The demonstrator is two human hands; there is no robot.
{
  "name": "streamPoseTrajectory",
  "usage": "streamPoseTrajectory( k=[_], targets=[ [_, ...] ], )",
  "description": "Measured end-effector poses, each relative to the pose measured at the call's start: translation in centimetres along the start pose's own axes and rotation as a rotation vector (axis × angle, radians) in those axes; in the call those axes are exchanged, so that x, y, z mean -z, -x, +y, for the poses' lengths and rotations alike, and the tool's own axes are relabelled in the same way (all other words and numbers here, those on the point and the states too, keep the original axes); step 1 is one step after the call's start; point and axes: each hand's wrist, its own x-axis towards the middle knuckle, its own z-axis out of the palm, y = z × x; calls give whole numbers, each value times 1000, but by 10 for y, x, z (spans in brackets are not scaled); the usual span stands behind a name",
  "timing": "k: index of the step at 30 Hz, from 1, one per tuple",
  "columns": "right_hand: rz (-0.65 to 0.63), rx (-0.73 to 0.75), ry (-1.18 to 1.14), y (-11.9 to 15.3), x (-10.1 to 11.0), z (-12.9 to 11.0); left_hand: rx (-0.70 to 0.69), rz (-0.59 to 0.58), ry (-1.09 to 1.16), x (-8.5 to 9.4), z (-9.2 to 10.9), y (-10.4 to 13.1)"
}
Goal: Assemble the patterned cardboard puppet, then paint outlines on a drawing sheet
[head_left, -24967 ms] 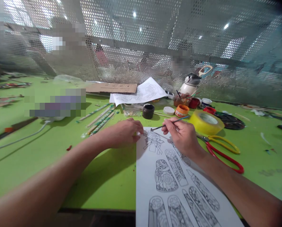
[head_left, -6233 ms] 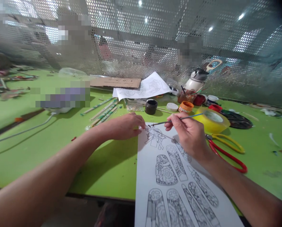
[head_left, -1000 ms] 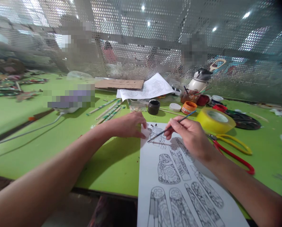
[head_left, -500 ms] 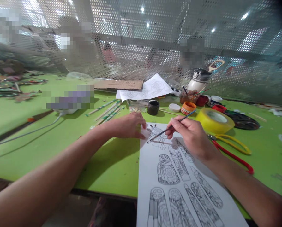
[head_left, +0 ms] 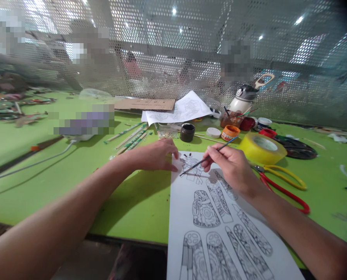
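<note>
A white sheet [head_left: 180,217] printed with black line drawings lies on the green table. My right hand [head_left: 227,161] pinches a thin paintbrush [head_left: 201,161], its dark tip at the left side of the small figure drawing [head_left: 192,168] near the sheet's far end. Fingers apart, my left hand [head_left: 160,154] rests at the sheet's far left edge, with thumb and fingertips touching the paper and nothing held. Just beyond the sheet stands an uncapped jar of black paint [head_left: 187,132].
An orange paint jar [head_left: 230,133], a white lid [head_left: 213,132], yellow tape [head_left: 262,149] and red-and-yellow-handled scissors [head_left: 286,182] are at the right. Thin wrapped sticks [head_left: 132,138] lie left of the jars. A white cable [head_left: 39,161] crosses the left side. Behind stands a perforated metal screen [head_left: 161,50].
The whole view has shifted very slightly. The brush tip has moved a little left and down on the small figure drawing; my left hand stays at the sheet's edge.
</note>
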Motion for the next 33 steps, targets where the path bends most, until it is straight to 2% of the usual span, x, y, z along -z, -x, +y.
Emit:
streamPoseTrajectory(
  k=[6, 19, 33],
  targets=[
    [28, 11, -8, 0, 4, 0, -2, -4, 12, 1, 1, -1],
    [-5, 14, -8, 1, -2, 1, 13, -13, 0, 2, 2, 0],
    [37, 27, 9, -3, 5, 4, -13, 7, 1, -1, -1, -2]
  ],
)
